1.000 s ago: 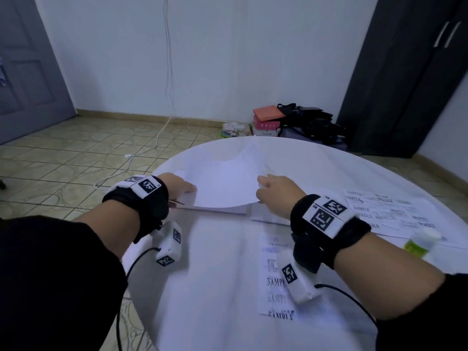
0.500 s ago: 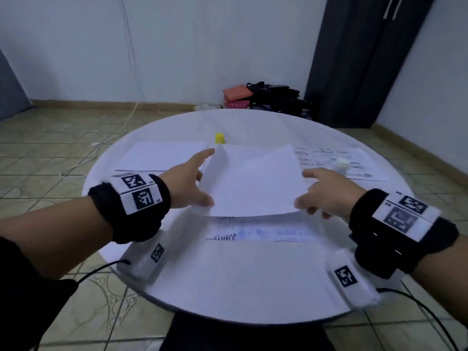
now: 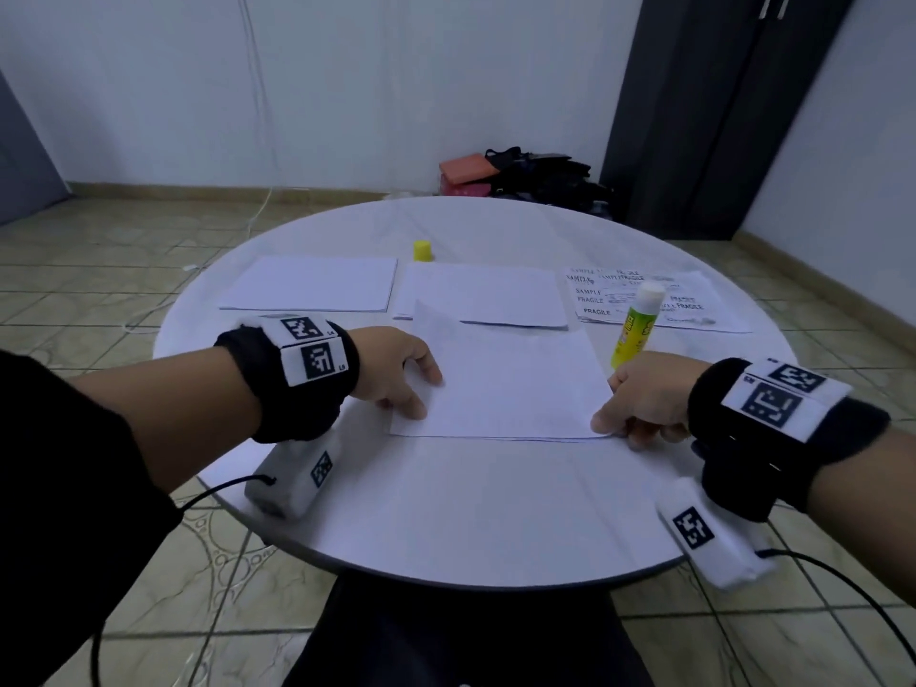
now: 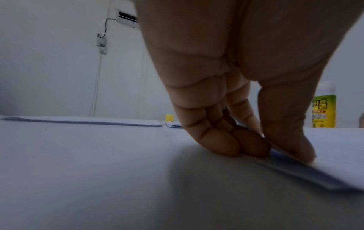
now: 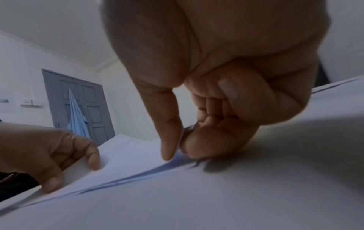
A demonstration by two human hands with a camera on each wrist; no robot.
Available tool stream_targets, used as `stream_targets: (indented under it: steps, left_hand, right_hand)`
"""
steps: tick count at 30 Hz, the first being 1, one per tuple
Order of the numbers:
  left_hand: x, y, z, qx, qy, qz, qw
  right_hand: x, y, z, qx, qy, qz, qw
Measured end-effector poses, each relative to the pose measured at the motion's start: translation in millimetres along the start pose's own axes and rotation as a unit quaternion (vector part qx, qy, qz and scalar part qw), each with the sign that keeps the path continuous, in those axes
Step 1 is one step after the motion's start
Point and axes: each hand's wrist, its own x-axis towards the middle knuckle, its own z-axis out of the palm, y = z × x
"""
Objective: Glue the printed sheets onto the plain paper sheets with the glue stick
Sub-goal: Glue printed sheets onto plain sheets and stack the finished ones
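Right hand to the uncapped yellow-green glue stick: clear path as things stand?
Probably yes. The yellow-green glue stick stands upright just beyond the right hand, with nothing between them. But that hand is pinching the white paper sheet and would have to let go first.

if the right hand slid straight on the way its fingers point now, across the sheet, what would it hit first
Most likely the left hand, which pinches the opposite edge of the same plain sheet. The right hand points leftward across it, and only bare paper lies between them. The glue stick stands behind, off that line.

round white table [image 3: 446, 528], dark cabinet [image 3: 718, 106], grey door [image 5: 78, 99], tiled floor [image 3: 89, 250]
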Motion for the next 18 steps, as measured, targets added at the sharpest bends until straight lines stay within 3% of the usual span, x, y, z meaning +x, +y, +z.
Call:
stream_targets:
  steps: [18]
  left_hand:
    - [9,-15,-4,-0.073,-0.025,0.017,0.997]
  right_hand:
    - [4,4,0,0.008,-0.036,-0.015,0.999]
